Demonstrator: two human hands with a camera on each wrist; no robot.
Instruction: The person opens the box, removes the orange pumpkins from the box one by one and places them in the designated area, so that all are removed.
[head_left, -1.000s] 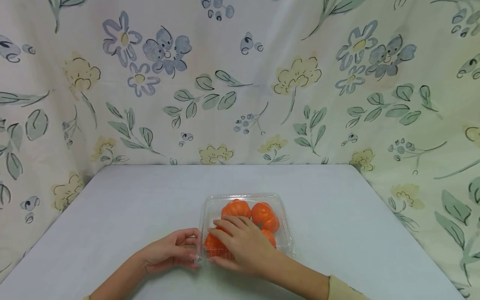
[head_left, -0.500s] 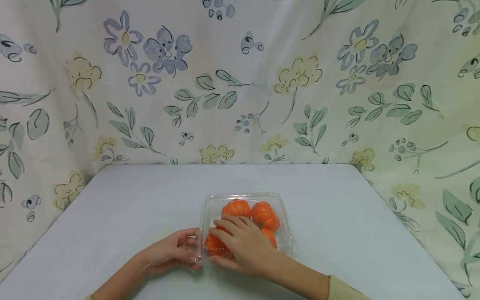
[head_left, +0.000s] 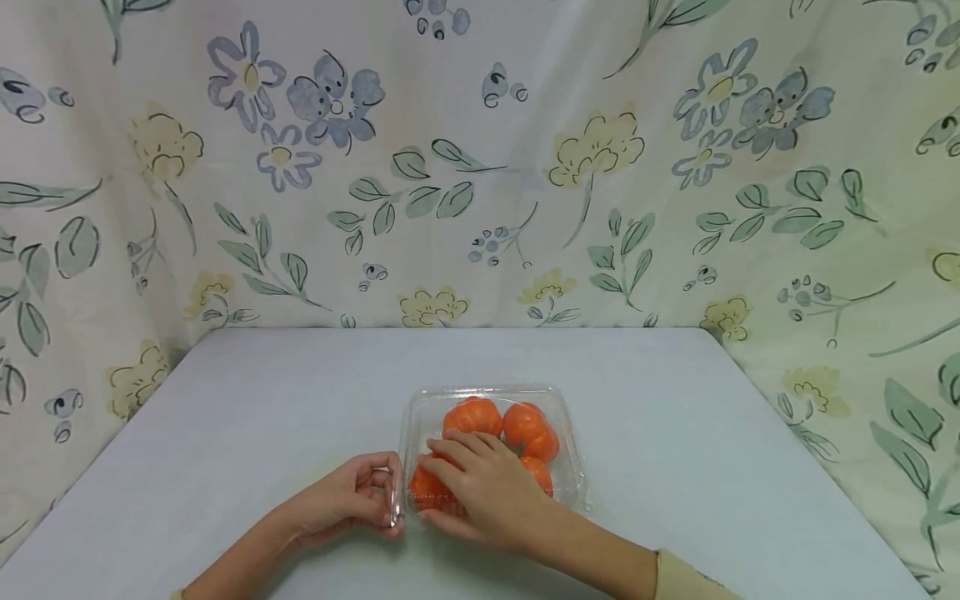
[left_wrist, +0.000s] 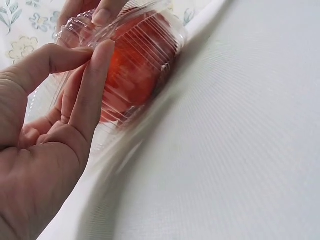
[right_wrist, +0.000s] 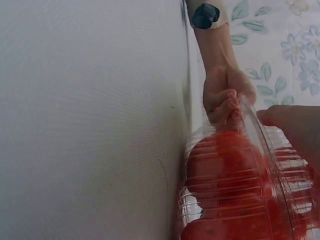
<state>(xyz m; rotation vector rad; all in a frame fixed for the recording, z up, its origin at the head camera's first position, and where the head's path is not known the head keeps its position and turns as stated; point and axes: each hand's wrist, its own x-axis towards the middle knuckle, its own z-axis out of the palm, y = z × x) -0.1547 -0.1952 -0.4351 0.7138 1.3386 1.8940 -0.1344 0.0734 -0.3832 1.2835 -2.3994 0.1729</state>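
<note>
1. The left wrist view shows what the head view only hints at: the left hand pinches the rim of the clear plastic box between thumb and forefinger, its other fingers bent beneath.
2. The head view shows the right hand lying over the box top, fingers lightly bent and slightly apart, gripping nothing. The right wrist view adds its thumb near the rim and the ribbed wall of the near side.
3. The box sits near the middle of the white table, towards the near side, with orange pumpkin-shaped pieces inside; four show.
4. The right hand hides part of the near pieces. A dark object sits at the left forearm's pale cuff.
5. White tabletop stretches left, right and far of the box; flowered cloth rises behind its far edge and along both sides.
</note>
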